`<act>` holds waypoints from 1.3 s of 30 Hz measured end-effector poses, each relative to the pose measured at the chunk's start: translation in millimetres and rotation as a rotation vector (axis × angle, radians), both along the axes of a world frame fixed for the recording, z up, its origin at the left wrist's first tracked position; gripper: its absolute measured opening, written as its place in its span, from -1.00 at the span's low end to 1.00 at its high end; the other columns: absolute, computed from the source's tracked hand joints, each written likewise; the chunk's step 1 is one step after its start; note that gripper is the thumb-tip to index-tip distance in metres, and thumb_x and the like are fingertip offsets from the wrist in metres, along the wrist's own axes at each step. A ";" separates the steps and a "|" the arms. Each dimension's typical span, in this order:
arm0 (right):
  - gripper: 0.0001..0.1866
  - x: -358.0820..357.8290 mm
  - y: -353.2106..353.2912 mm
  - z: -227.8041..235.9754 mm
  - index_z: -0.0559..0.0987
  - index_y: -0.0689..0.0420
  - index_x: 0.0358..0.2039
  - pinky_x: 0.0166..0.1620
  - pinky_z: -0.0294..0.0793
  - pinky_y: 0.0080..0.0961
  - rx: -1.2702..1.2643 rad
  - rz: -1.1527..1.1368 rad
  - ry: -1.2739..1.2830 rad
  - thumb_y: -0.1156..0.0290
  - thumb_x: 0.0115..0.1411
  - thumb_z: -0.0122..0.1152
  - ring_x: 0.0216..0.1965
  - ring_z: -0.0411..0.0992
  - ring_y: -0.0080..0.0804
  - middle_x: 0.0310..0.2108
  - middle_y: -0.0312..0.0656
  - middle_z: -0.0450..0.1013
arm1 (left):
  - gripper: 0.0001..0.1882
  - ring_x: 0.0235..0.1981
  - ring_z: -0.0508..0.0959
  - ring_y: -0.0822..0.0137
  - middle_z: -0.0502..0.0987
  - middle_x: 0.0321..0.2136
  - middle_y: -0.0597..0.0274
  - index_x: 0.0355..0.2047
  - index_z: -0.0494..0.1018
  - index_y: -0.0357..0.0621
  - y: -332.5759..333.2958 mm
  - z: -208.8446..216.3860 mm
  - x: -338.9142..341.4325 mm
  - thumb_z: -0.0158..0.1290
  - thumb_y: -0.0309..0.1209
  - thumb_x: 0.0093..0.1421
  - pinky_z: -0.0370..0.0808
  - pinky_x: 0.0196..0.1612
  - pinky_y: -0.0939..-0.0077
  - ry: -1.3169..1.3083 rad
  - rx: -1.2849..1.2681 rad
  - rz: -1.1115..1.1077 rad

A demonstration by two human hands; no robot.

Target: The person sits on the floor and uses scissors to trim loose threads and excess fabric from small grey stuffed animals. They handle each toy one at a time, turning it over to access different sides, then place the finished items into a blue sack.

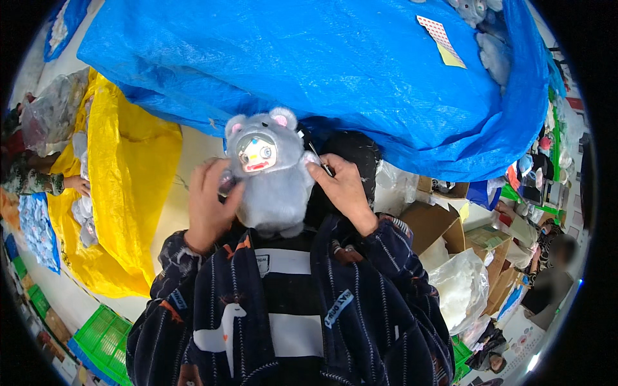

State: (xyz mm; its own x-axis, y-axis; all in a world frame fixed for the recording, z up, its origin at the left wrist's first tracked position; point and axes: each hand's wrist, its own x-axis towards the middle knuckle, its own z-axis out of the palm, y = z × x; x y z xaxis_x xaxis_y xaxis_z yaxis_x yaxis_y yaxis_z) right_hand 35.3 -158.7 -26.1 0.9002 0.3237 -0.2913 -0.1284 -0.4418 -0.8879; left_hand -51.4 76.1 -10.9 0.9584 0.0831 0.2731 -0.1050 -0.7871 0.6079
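A grey plush toy (273,193) with round pink-lined ears and a shiny doll face sits upright in front of my body, facing me. My left hand (211,202) is curled at the toy's arm on the left, thumb against its side; the fingers are slightly smeared. On the other side, my right hand (344,190) pinches the toy's raised paw (310,159) between thumb and fingers. A slim dark tool (327,168) with a metallic glint also shows in the right hand; its kind is hard to make out.
Beyond the toy, a large blue tarp sack (309,71) bulges, with more grey plush pieces (494,58) at its right. A yellow sack (122,193) stands left, beside another person's hand (77,185). Cardboard boxes (438,228) and a clear plastic bag (460,289) are at right.
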 end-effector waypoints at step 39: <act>-0.86 -0.6 -9.5 34.4 0.46 0.11 -0.49 -0.62 0.16 -0.70 0.732 -0.342 0.207 0.39 0.21 0.10 -0.66 0.25 -0.64 -0.59 -0.34 0.34 | -0.69 -0.70 0.37 -0.04 0.31 -0.75 -0.08 -0.63 0.34 -0.30 -37.1 -16.0 54.4 0.07 -0.31 0.10 0.26 -0.61 0.24 0.480 -0.460 -0.335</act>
State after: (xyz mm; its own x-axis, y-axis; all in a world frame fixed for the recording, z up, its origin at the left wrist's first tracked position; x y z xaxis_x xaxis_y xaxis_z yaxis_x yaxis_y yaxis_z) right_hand 34.6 -168.2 8.3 0.9348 0.2141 -0.2835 -0.3425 0.3304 -0.8795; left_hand 3.0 39.0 -26.8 0.9576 -0.2300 -0.1736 0.0651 -0.4141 0.9079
